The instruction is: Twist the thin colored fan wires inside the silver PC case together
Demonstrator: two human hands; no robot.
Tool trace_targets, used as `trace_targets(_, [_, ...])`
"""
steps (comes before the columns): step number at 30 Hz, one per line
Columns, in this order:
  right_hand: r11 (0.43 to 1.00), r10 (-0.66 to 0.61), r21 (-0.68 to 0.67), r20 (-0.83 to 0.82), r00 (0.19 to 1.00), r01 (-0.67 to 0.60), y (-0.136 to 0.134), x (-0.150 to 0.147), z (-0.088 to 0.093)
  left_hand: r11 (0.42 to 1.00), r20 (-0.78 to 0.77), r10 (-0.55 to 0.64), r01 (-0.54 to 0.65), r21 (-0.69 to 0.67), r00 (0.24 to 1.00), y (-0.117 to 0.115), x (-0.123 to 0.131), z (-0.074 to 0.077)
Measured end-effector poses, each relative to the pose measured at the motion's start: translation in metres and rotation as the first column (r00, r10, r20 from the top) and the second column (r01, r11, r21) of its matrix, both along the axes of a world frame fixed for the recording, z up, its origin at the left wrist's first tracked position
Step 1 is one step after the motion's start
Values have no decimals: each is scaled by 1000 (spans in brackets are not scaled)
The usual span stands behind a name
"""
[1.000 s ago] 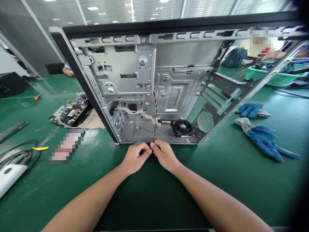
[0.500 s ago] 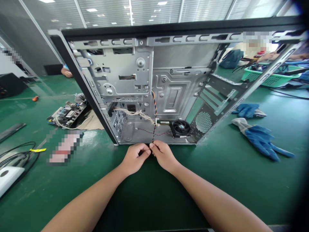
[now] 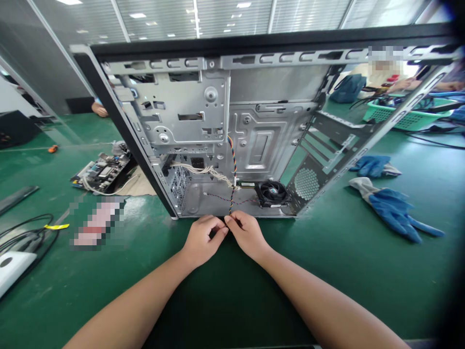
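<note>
An open computer case [image 3: 192, 104] stands upright on the green table. From its drive bay a twisted multicoloured cable [image 3: 234, 160] runs down to the near bottom edge, where both hands meet. My left hand [image 3: 205, 240] is closed in a pinch at the cable's end. Beside it, my right hand [image 3: 249, 235] pinches the same cable between thumb and fingers. The cable's tip is hidden by the fingers. Inside the case lie a black cooling fan [image 3: 272, 191], a memory module [image 3: 247, 184] and a bundle of white wires [image 3: 203, 168].
Left of the case are a circuit board [image 3: 103, 169], black cables [image 3: 32, 237] and a white device [image 3: 14, 266]. Blue gloves [image 3: 392, 208] lie to the right. Behind them stands a green basket [image 3: 407, 118] of parts, with another person's hands nearby.
My fingers have shifted very slightly at the cable's end, and both hands keep their pinch. The case and the things around it look the same.
</note>
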State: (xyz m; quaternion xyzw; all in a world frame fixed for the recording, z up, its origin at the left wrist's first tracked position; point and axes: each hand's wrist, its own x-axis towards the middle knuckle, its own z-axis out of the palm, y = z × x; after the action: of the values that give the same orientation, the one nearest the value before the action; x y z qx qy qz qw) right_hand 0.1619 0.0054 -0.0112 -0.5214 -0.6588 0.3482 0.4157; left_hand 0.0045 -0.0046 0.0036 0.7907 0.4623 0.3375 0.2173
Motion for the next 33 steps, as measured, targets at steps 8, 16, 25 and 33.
trace_targets(8, [1000, -2, 8, 10, 1000, 2, 0, 0, -1, 1000, 1, -6, 6, 14, 1000, -1, 0, -3])
trace_targets(16, [997, 49, 57, 21, 999, -50, -1, -1, -3, 996, 48, -25, 29, -80, 999, 1, 0, -2])
trace_targets(25, [999, 30, -27, -10, 999, -31, 1, 0, 0, 997, 77, -6, 12, -82, 997, 1, 1, -3])
trace_targets(33, [1000, 11, -17, 3, 1000, -11, 0, -1, 1, 1000, 23, -10, 11, -6, 1000, -1, 1, -2])
